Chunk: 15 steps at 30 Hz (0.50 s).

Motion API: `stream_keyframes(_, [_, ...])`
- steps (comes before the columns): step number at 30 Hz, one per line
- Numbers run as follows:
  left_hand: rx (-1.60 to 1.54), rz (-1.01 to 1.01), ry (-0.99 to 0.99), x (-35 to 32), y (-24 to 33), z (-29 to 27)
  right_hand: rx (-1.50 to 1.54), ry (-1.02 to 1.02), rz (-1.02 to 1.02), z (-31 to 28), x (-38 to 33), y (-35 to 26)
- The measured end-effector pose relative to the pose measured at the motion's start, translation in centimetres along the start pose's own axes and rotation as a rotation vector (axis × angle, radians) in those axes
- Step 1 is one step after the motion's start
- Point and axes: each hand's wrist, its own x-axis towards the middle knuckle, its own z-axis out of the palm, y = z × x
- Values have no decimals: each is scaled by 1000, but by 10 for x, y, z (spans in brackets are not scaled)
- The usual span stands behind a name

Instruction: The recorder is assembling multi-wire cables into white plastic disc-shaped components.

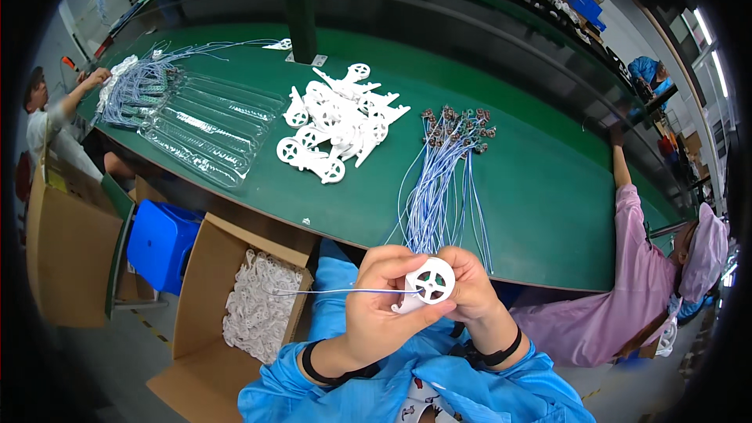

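Close in front of me, a white plastic part with a round, spoked end [430, 283] is pinched between both hands. My left hand [381, 307] grips it from the left, with the thumb along its lower edge. The fingers of my right hand [473, 288] close on its right side. A thin blue and white wire [333, 291] runs from the spoked end leftward across my left hand. Just beyond my hands, a bundle of blue and white wires [439, 204] lies on the green table [548, 219], its small brown and metallic ends pointing away.
A heap of similar white parts [335, 127] lies mid-table, left of the wires. Further left are a clear ribbed plastic tray [207, 129] and more wired parts [133, 94]. An open cardboard box [192, 305] holds white pieces. Co-workers sit at left and right; a post [296, 8] stands behind.
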Motion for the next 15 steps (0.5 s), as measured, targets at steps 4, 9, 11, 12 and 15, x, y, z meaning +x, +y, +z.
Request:
stream_keyframes(4, [-113, -73, 46, 0, -2, -2, -46, 60, -42, 6, 3, 3])
stream_keyframes(9, [-245, -161, 54, -3, -1, -4, -362, 103, -201, 10, 2, 2])
stream_keyframes(11, [-330, -197, 49, -3, -2, -8, -637, 119, -278, 18, 4, -1])
stream_keyframes(12, [-388, -214, 50, -3, -7, -10, -841, 124, -336, 24, 5, -4])
stream_keyframes(15, [-491, -340, 104, -7, -14, -16, -1236, 192, -359, 48, 12, -11])
